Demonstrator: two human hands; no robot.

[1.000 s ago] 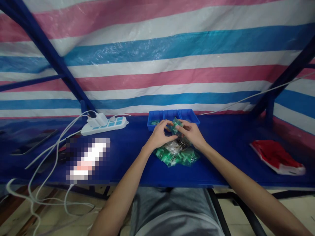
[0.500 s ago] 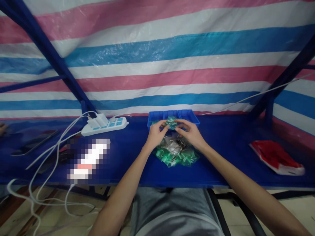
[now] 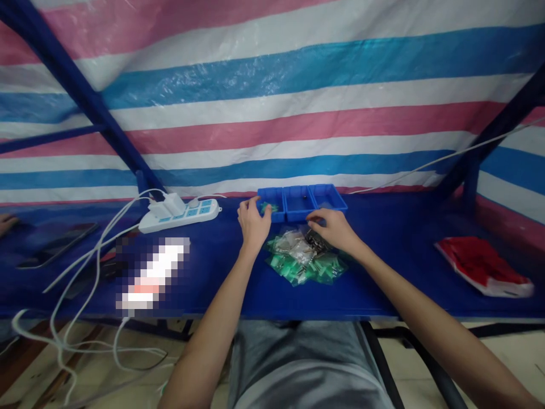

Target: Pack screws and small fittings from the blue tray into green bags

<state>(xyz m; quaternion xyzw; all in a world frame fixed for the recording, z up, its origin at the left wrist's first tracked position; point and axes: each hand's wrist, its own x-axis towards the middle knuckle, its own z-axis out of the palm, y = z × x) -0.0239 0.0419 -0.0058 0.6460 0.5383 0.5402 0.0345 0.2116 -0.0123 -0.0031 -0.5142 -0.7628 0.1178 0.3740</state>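
My left hand [image 3: 254,223] is at the left compartment of a blue tray [image 3: 298,216], thumb and fingers spread apart. Small green packets [image 3: 268,208] lie in that compartment, right by the thumb. My right hand [image 3: 334,228] hovers at the tray's front edge, fingers bent, thumb slightly apart from the index finger, and nothing shows between them. Below both hands is a pile of clear plastic packets [image 3: 304,264] with green pieces. Small dark metal parts [image 3: 315,243] show at the pile's upper right, partly in clear plastic.
A white power strip [image 3: 181,215] with plugs and loose white cables [image 3: 99,250] stands to the left. Beside it lies a blurred-out bright object [image 3: 155,275]. A red and white packet [image 3: 483,267] is at the right. Another person's hand [image 3: 6,223] shows at the far left edge.
Both hands held a green packet together over the tray's front. Now they are apart: my left hand has moved left to the left compartment, and the packet is out of my right hand.
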